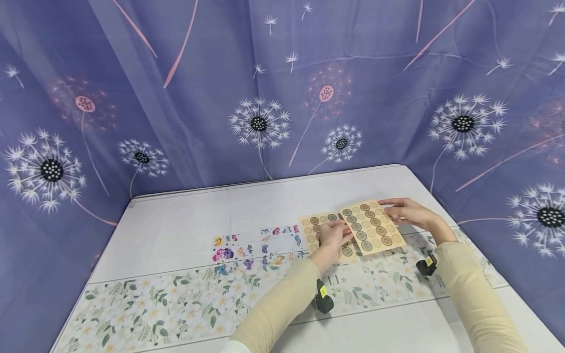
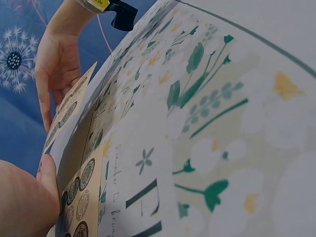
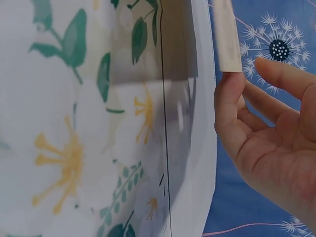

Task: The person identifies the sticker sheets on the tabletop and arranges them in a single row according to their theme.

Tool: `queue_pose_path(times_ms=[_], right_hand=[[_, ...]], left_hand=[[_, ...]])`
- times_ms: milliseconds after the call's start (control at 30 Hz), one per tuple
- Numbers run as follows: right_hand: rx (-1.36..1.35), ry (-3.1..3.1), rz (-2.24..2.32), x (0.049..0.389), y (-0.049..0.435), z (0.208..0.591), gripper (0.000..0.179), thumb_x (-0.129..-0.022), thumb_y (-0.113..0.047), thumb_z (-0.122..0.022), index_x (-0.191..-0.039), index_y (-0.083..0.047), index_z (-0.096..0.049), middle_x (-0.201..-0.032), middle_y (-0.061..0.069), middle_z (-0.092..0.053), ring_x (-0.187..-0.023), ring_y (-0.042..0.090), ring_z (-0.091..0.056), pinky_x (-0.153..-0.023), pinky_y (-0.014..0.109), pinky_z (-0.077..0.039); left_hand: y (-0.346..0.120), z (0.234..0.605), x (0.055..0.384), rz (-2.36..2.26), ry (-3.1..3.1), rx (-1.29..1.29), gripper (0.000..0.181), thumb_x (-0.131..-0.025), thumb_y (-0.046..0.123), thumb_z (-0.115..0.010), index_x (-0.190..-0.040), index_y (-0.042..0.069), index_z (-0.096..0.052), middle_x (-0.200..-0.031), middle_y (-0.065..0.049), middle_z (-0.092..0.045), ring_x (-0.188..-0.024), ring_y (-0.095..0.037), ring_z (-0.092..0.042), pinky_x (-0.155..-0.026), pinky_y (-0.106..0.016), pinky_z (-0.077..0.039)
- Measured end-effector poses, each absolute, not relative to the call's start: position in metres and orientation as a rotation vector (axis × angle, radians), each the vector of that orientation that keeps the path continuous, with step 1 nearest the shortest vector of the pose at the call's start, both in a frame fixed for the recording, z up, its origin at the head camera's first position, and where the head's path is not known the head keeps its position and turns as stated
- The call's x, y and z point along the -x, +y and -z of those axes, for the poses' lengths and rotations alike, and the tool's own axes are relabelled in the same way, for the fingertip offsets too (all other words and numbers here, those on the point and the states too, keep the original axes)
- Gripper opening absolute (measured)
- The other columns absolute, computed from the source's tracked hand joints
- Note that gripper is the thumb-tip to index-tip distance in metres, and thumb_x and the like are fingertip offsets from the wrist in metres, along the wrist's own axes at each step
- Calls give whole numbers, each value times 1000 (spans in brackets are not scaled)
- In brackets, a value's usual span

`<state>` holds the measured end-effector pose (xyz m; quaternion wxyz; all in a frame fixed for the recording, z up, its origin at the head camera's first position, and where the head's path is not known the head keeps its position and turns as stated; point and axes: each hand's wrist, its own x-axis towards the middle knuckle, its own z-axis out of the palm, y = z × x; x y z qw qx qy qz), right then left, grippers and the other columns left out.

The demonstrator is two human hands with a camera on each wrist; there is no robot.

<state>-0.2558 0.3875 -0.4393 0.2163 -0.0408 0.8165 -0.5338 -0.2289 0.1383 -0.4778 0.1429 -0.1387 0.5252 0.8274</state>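
A tan sheet of round stamp-like stickers (image 1: pixel 372 228) is held up off the table, its right side tilted upward. My right hand (image 1: pixel 410 214) holds it at the upper right edge, a finger (image 3: pixel 230 96) meeting the paper's end in the right wrist view. A second, similar sticker sheet (image 1: pixel 311 236) lies to its left, partly behind my left hand (image 1: pixel 333 239). That hand pinches the raised sheet near its left edge; in the left wrist view its thumb (image 2: pixel 48 175) shows beside the sheets, with the other fingertips hidden.
Small colourful pony stickers (image 1: pixel 240 252) on clear sheets lie left of the tan sheets. A white table cover with a flowered band (image 1: pixel 167 304) is underneath. Purple dandelion-print curtains (image 1: pixel 198 122) hang behind and at both sides. Black wrist devices (image 1: pixel 324 298) sit on both arms.
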Motion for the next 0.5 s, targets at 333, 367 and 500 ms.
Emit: queue_pose_path(times_ms=[333,367,500], right_hand=[[135,2237,1501,256,387,439,61,-101,-16,-48,-147,11,-21,-102,-7,-68,-89,6,-65,-77,26,-60],[137,2238,1502,256,387,439,61,-100,-16,-48,-147,12,-21,-103,-6,-68,-90,7,-66,-78,27,-60],[143,2248,1492,255,387,439,60,-101,-16,-47,-147,12,-21,-105,-4,-68,-91,7,-66,-79,26,-60]], left_hand=[[138,477,231,-2345,1580,392,23,-90,-9,-50,-108,-3,-63,-96,-16,-66,-87,-22,-68,-82,-30,-62],[138,477,231,-2341,1589,391,23,-91,-8,-50,-108,-3,-63,-96,-16,-66,-87,-22,-67,-82,-30,-62],[138,477,232,-2304,1641,379,24,-91,-8,-49,-109,-2,-63,-96,-14,-65,-88,-22,-67,-82,-28,-62]])
